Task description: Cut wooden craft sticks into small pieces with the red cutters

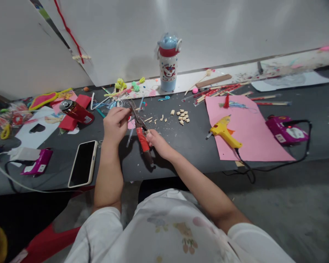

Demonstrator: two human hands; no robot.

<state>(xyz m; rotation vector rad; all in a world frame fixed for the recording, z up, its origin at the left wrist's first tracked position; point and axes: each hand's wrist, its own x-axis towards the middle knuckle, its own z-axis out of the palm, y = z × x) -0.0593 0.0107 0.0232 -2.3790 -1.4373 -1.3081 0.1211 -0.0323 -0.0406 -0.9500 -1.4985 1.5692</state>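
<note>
A pair of pliers (142, 137) with red-and-dark handles is held over the grey table in front of me, jaws pointing away. My right hand (159, 143) is closed on the handles from the right side. At the jaws, my left hand (115, 123) has its fingers bent and pinched together close to the metal; what they hold, if anything, is too small to make out. Just beyond the pliers lie a small pile of short cut wooden pieces (183, 117) and thinner slivers (162, 118).
Behind stands a blue-and-white bottle (168, 65). A phone (83, 163), a drink can (76, 111) and a purple power strip (38, 162) are at left. On the right, a yellow glue gun (224, 131), its cord trailing over the edge, rests on pink paper (253, 137).
</note>
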